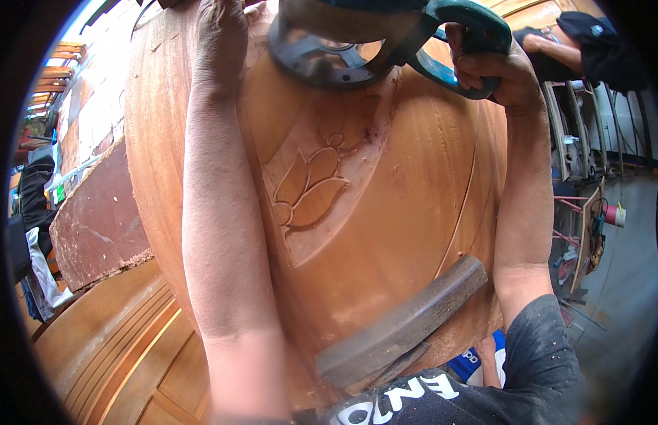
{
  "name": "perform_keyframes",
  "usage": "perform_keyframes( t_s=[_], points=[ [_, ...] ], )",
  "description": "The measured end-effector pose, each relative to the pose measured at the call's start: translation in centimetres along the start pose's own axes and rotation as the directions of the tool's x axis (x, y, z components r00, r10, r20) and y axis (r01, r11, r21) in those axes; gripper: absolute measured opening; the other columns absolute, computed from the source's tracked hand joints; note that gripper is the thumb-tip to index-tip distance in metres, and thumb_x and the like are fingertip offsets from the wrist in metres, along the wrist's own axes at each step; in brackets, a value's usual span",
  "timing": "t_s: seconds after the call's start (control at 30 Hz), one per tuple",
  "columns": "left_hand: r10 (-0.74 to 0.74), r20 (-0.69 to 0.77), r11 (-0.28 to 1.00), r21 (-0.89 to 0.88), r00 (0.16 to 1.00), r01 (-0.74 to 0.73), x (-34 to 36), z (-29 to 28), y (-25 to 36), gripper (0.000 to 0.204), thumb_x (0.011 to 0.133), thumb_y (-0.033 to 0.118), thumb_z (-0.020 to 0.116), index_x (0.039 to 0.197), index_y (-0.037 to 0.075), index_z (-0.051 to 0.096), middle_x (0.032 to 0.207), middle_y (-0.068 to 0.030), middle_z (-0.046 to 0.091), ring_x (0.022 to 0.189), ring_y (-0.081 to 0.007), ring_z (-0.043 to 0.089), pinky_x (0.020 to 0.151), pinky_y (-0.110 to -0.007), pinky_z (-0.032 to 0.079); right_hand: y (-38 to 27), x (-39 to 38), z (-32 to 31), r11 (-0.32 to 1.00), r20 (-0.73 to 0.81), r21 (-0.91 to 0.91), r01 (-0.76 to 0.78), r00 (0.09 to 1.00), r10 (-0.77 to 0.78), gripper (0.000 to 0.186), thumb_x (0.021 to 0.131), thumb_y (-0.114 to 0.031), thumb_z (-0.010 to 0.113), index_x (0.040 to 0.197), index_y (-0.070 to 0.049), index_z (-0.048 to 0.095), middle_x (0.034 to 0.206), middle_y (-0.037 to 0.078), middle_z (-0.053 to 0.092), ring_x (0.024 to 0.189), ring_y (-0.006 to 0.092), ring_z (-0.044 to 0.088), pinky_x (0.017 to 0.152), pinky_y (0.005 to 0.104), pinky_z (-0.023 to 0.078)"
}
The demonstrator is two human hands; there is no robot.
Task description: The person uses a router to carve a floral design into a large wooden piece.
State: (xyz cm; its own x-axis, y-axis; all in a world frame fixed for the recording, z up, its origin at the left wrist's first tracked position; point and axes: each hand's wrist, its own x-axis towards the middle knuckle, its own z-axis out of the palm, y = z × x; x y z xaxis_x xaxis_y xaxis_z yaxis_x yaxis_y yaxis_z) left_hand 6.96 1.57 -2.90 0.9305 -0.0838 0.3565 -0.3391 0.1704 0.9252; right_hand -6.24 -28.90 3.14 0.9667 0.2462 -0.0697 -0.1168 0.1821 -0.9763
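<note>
My right hand (492, 71) is wrapped round the teal loop handle of a router (329, 49), at the top of the view. The router's dark round base with its openings is over the far part of a large reddish-brown wooden panel (428, 184). My left hand (222, 32) is at the panel's far left, close to the router's left side; its fingers are mostly cut off by the upper edge. Between my forearms, a carved leaf-and-bud pattern (311, 180) shows in a recessed area of the panel.
A worn grey-brown wooden bar (407, 319) lies across the panel's near end, close to my body. Another panelled wooden piece (123, 347) is at the lower left, beside a dark red board (102, 212). Another person's arm (559, 49) shows at the upper right.
</note>
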Motion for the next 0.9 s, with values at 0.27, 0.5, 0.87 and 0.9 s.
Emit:
perform_keyframes(
  t_s=[0.27, 0.5, 0.87, 0.9],
  points=[
    [-0.036, 0.027, 0.999, -0.015, 0.999, 0.037, 0.1, -0.2, -0.1, 0.051, 0.111, 0.047, 0.039, 0.143, 0.010, 0.054, 0.136, -0.0029, 0.059, 0.103, -0.0142, 0.061, 0.088, -0.032, 0.050, 0.0, -0.3, 0.0, 1.000, -0.023, -0.008, 0.005, 1.000, -0.005, 0.066, 0.070, 0.008, 0.075, 0.133, 0.003, 0.059, 0.083, 0.007, 0.063, 0.055, 0.0128, 0.056, 0.045, 0.0283, 0.039],
    [-0.024, 0.017, 0.999, -0.023, 1.000, 0.024, -0.1, -0.4, -0.3, 0.053, 0.111, 0.047, 0.038, 0.146, 0.008, 0.051, 0.140, -0.0052, 0.057, 0.109, -0.0166, 0.060, 0.091, -0.033, 0.051, -0.4, -0.6, -0.2, 0.996, -0.037, -0.010, -0.092, 0.995, 0.091, 0.062, 0.075, 0.010, 0.075, 0.134, 0.000, 0.060, 0.082, 0.005, 0.063, 0.056, 0.0124, 0.055, 0.047, 0.0278, 0.038],
    [-0.012, 0.010, 1.000, -0.025, 1.000, 0.012, -0.2, -0.7, -0.4, 0.055, 0.112, 0.046, 0.038, 0.149, 0.006, 0.048, 0.145, -0.0081, 0.054, 0.118, -0.0195, 0.058, 0.095, -0.036, 0.051, 0.2, -0.5, -0.1, 1.000, 0.026, 0.000, -0.028, 0.999, 0.028, 0.063, 0.075, 0.012, 0.071, 0.135, 0.001, 0.059, 0.082, 0.006, 0.063, 0.056, 0.0118, 0.053, 0.046, 0.0279, 0.037],
    [-0.011, 0.009, 1.000, -0.024, 1.000, 0.011, -0.2, -0.7, -0.4, 0.056, 0.112, 0.046, 0.038, 0.149, 0.006, 0.048, 0.146, -0.0084, 0.054, 0.119, -0.0198, 0.058, 0.095, -0.036, 0.051, 0.2, -0.6, 0.0, 0.999, 0.010, 0.006, -0.035, 0.999, 0.035, 0.063, 0.075, 0.012, 0.071, 0.135, 0.001, 0.059, 0.083, 0.006, 0.063, 0.056, 0.0116, 0.053, 0.046, 0.0278, 0.036]
  ],
)
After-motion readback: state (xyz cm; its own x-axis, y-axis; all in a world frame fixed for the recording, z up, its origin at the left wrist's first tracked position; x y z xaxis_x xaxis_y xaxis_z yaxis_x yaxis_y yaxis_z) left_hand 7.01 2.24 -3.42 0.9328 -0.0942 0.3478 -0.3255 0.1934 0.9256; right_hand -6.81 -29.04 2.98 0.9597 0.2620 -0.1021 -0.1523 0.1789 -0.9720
